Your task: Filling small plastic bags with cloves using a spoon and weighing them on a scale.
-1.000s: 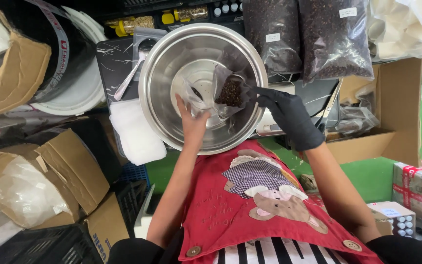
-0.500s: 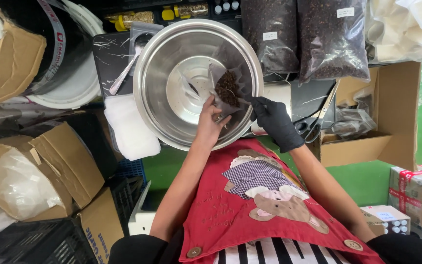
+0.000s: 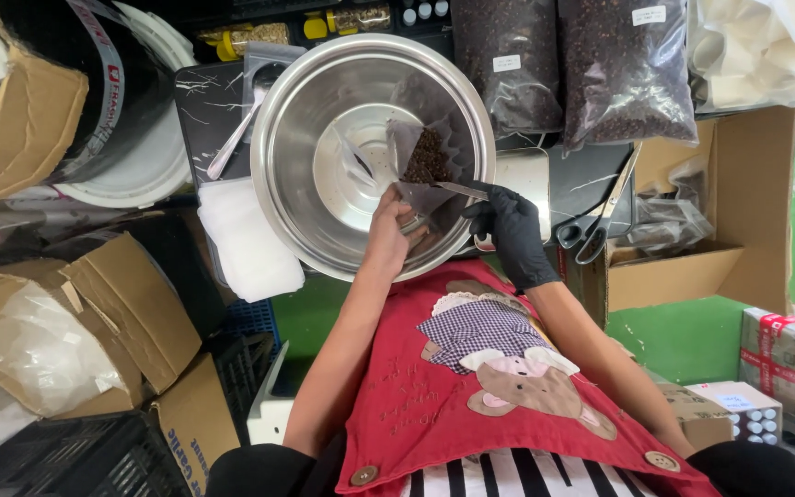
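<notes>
A big steel bowl (image 3: 305, 129) stands in front of me. My bare left hand (image 3: 386, 225) holds a small clear pouch (image 3: 411, 138) up over the bowl by its lower edge. Dark grains (image 3: 427, 158) lie in the pouch. My right hand (image 3: 508, 230), in a black glove, grips the handle of a thin metal spoon (image 3: 457, 190). The spoon's tip reaches into the pouch at the grains. The two hands are close together over the bowl's near right rim. A red apron (image 3: 499, 387) with a bear patch covers my front.
Two large clear bags of dark grains (image 3: 623, 64) lean at the back. Scissors (image 3: 591, 225) lie right of the bowl by an open cardboard box (image 3: 701, 267). A white pad (image 3: 250, 244) and a second spoon (image 3: 232, 147) lie left. Cardboard boxes (image 3: 131, 304) crowd the left.
My left hand has moved right, closer to the gloved hand, and brought the pouch with it. The dark grains now sit inside the pouch, with the spoon at its mouth.
</notes>
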